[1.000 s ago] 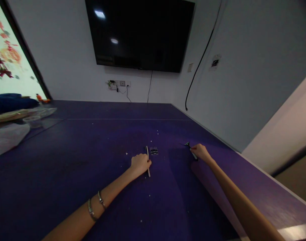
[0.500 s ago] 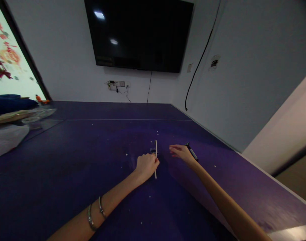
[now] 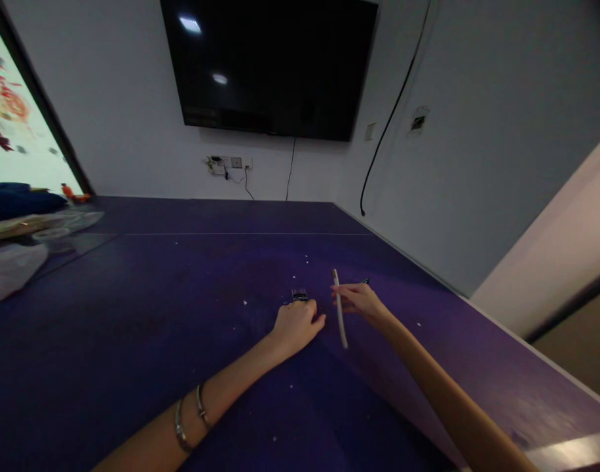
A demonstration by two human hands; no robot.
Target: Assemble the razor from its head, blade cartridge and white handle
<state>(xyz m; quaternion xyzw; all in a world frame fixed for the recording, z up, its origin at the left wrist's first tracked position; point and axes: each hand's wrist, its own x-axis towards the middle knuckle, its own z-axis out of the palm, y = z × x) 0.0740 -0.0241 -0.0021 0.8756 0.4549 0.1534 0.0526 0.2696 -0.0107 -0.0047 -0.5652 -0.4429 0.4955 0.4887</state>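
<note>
Between the fingers of the right hand [image 3: 363, 303]: one slim off-white stick [image 3: 341, 322]

The right fingers nearly close together, pinching the stick above its middle; their tips show just past its left side. Beyond them rises its far end, with a small brownish patch; its longer part slants down toward the person. Whether its lower end touches anything, I cannot tell.

To the left of those fingertips, apart from them, the left hand [image 3: 296, 329] is palm down, its fingers curled under and its thumb pointing right. Whether these fingers hold anything is hidden. Just past their knuckles sits one small clear-and-black plastic piece [image 3: 299, 294]; contact is unclear. Behind the right fingers shows the dark tip of one slim tool [image 3: 365, 281], mostly covered by the hand. Two silver-coloured bracelets [image 3: 179, 427] circle the left forearm.

Under both hands spreads a broad, dark purple tabletop [image 3: 182, 314], dotted with several tiny white specks and crossed by one thin pale line beyond the fingers. Far to their left lie folded dark blue cloth [image 3: 19, 202] and a whitish plastic bag [image 3: 10, 275]. Well beyond the fingertips, one large black television [image 3: 270, 65] hangs on a pale wall, above sockets [image 3: 236, 162]; one thick black cable [image 3: 389, 120] dangles to its right.
</note>
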